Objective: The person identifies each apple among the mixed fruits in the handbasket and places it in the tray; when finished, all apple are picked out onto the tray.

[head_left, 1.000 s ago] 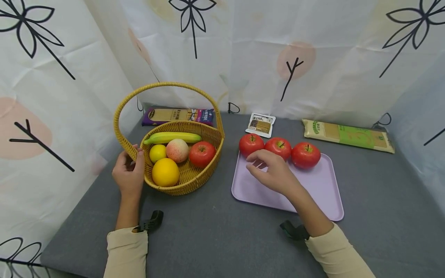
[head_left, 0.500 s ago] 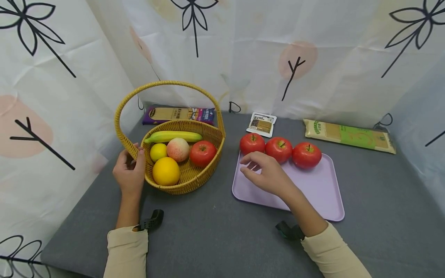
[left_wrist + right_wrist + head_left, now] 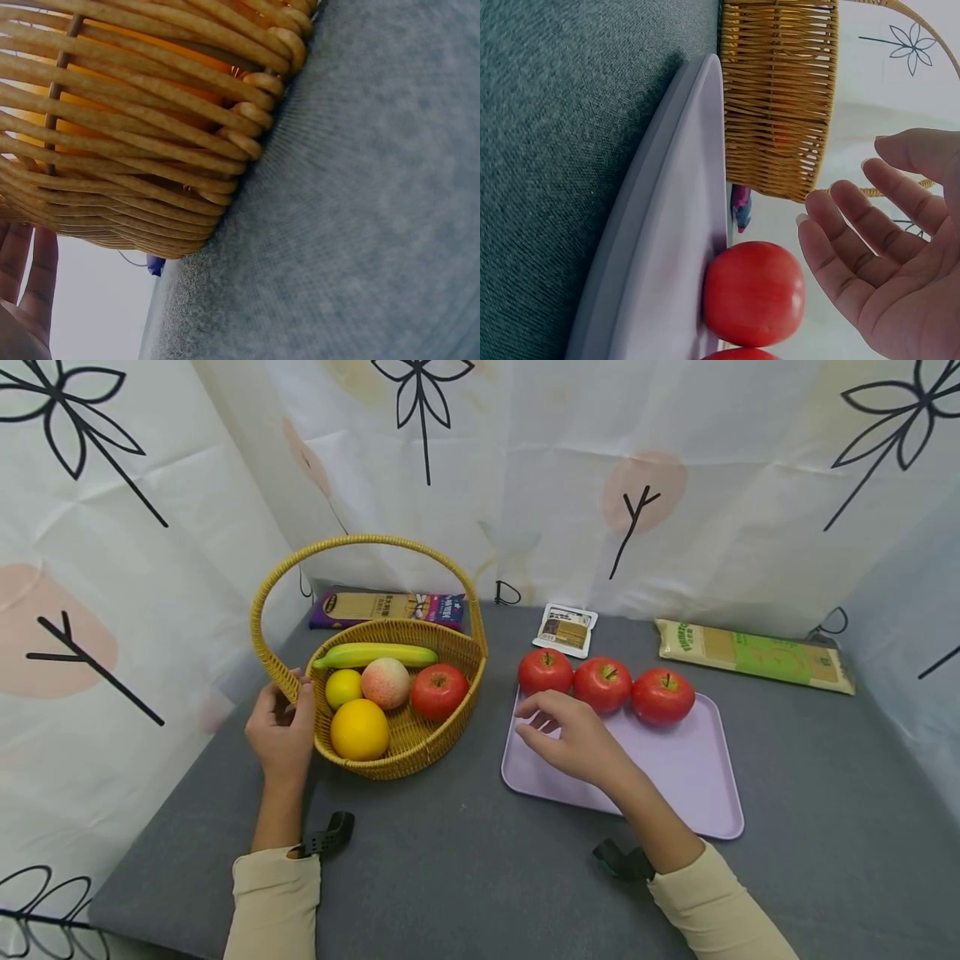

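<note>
With the left hand point(image 3: 282, 727) I grip the wicker basket point(image 3: 405, 768) at the left foot of its arched handle. Inside the basket lie a banana point(image 3: 378, 655), a lemon point(image 3: 342, 687), a peach point(image 3: 386, 682), a red apple point(image 3: 438, 691) and an orange point(image 3: 360, 730). My right hand point(image 3: 573, 739) hovers over the left part of a lilac tray point(image 3: 678, 777), palm facing the basket, fingers loosely bent around nothing. Three red apples point(image 3: 602, 683) stand in a row along the tray's back edge, just beyond this hand. The right wrist view shows one apple point(image 3: 754, 292) below its fingers.
Behind the basket lies a purple noodle packet point(image 3: 386, 609). A small white sachet point(image 3: 566, 629) sits behind the apples, and a long green-and-beige packet point(image 3: 753, 654) lies at the back right. Patterned white cloth point(image 3: 555, 468) walls the grey table point(image 3: 450, 877) at back and sides.
My right hand has shifted slightly left over the tray, away from the apples. The left hand keeps its hold on the basket, and the fruit stays where it was.
</note>
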Tool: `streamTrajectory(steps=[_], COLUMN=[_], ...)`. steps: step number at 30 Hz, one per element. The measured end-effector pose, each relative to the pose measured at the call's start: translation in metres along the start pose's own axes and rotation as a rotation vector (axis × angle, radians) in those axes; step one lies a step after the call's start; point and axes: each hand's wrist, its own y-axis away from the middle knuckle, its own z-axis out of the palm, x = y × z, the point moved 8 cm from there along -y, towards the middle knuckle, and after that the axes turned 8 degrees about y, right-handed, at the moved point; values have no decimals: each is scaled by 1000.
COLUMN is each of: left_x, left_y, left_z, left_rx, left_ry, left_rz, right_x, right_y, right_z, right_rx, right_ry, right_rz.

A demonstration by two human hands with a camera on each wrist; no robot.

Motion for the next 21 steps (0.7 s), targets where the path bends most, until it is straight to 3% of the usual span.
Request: streamTrajectory(steps=[21], left_x=[-2], left_y=[-1], left_z=[0], left_rx=[-23], left_ry=[1], left_rz=[4], right_x=[0], right_y=[0], right_z=[5], right_rx=[-17], right_ry=[18], right_rz=[-17])
